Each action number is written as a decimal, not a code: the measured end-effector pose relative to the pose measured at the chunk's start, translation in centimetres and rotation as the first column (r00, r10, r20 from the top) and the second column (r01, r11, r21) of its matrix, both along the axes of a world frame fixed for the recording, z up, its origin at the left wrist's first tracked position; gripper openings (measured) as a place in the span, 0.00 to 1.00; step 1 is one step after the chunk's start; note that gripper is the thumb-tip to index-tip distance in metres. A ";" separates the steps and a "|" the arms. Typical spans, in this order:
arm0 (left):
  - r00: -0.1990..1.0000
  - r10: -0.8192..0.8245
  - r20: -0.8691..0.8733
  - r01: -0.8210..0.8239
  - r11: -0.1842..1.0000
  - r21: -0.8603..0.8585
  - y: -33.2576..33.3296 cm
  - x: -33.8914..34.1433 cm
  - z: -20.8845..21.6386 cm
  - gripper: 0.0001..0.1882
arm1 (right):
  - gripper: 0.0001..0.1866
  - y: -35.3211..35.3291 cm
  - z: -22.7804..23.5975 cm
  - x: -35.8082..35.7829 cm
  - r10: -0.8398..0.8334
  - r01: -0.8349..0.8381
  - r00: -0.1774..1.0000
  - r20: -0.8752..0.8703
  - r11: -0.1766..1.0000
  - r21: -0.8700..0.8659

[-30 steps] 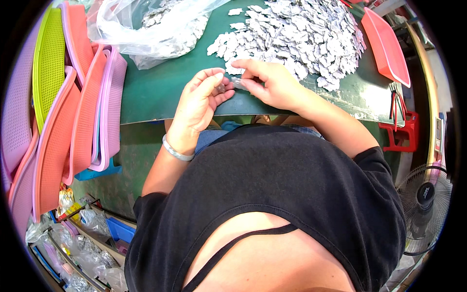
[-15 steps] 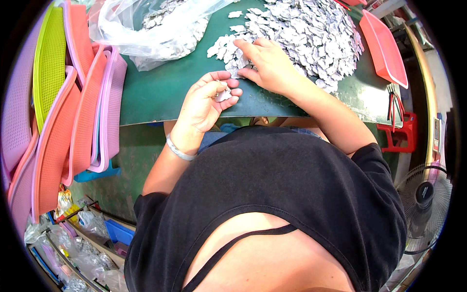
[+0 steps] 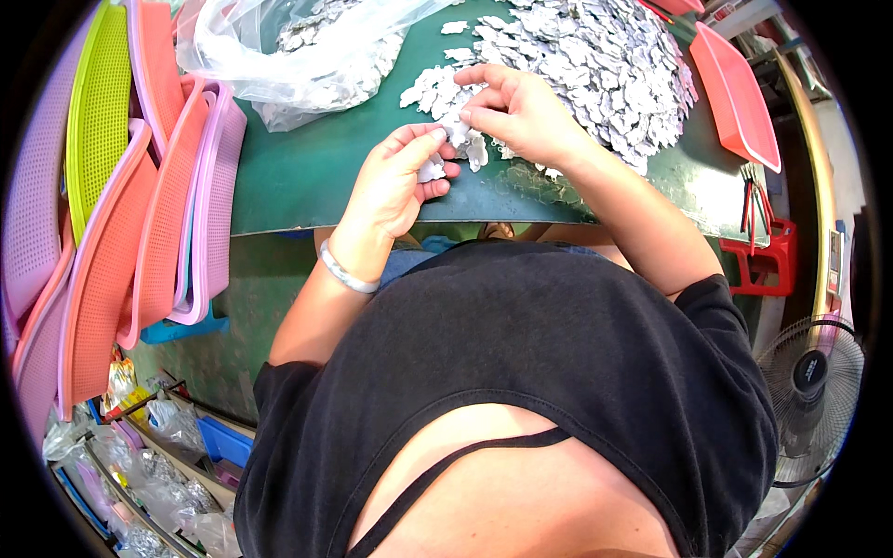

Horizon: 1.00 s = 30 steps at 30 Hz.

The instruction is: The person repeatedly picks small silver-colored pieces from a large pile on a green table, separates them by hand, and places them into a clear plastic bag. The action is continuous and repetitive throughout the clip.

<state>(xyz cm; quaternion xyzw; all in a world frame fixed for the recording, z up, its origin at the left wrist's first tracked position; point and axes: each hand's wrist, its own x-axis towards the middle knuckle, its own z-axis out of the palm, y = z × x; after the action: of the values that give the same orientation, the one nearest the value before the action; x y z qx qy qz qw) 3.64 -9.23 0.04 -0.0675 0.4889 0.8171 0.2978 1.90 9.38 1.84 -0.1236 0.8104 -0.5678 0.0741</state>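
Observation:
Small flat white-grey pieces with wavy outlines lie in a large heap [image 3: 595,74] on a green table [image 3: 307,177]. My left hand [image 3: 398,177] is closed around a few of these white pieces [image 3: 432,169], which show between the thumb and curled fingers. Just right of it, my right hand [image 3: 521,112] has thumb and forefinger pinched at a white piece [image 3: 458,130] beside the left fingertips. Loose pieces [image 3: 433,90] spread from the heap under and around the right hand. How many pieces the left hand holds is hidden by its fingers.
A clear plastic bag [image 3: 270,56] of similar pieces stands at the back left. Stacked pink, purple and green baskets [image 3: 98,121] rise at far left. A pink tray [image 3: 735,98] sits at the right edge, above a red stool [image 3: 772,265]. A fan [image 3: 809,391] stands lower right.
My right hand has drawn its thumb and forefinger together and lifted slightly off the loose pieces. My left hand has moved slightly up, its thumb now extended toward the right fingertips.

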 end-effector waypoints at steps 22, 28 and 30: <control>0.992 0.035 0.118 -0.054 0.985 0.161 -1.0 0.1 -0.9 0.09 | 0.25 1.0 0.2 1.5 0.171 -0.115 0.944 -0.281 0.972 0.206; 0.995 0.081 0.060 -0.088 0.987 0.132 -0.1 0.3 -0.7 0.07 | 0.28 -0.1 -0.1 1.5 0.200 -0.102 0.849 -0.490 0.970 0.221; 0.994 0.105 0.037 -0.109 0.985 0.132 -0.5 0.1 -0.9 0.08 | 0.29 0.4 -0.9 0.9 0.182 -0.035 0.861 -0.475 0.953 0.302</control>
<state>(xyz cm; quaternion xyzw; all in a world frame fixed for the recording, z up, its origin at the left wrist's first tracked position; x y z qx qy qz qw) 3.78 -9.72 -0.84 -0.0856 0.4245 0.8617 0.2646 2.85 9.82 0.96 -0.2997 0.8663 -0.3898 -0.0882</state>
